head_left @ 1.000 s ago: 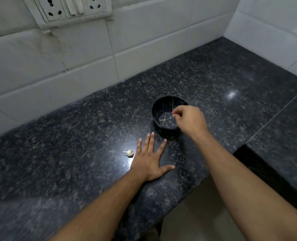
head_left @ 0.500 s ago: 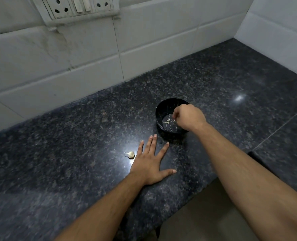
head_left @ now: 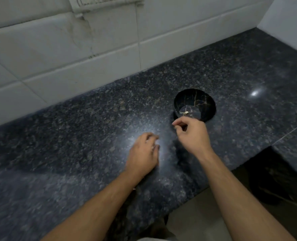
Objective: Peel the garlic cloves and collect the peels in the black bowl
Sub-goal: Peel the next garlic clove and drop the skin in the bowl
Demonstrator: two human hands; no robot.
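Right hand (head_left: 192,136) left the black bowl (head_left: 208,108); both grips curled, contents unclear.

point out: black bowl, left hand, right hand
black bowl (head_left: 212,106), head view, on the right inner wall.
left hand (head_left: 143,153), head view, on the back of the hand.
right hand (head_left: 193,134), head view, on the back of the hand.

Dim, cool light. Two glare spots mark the speckled dark granite countertop (head_left: 74,136): a sharp one at three o'clock, a broad hazy one at centre. Motion blur softens everything, worst at seven o'clock. Wide-angle bending curves the white tiled wall (head_left: 57,49).
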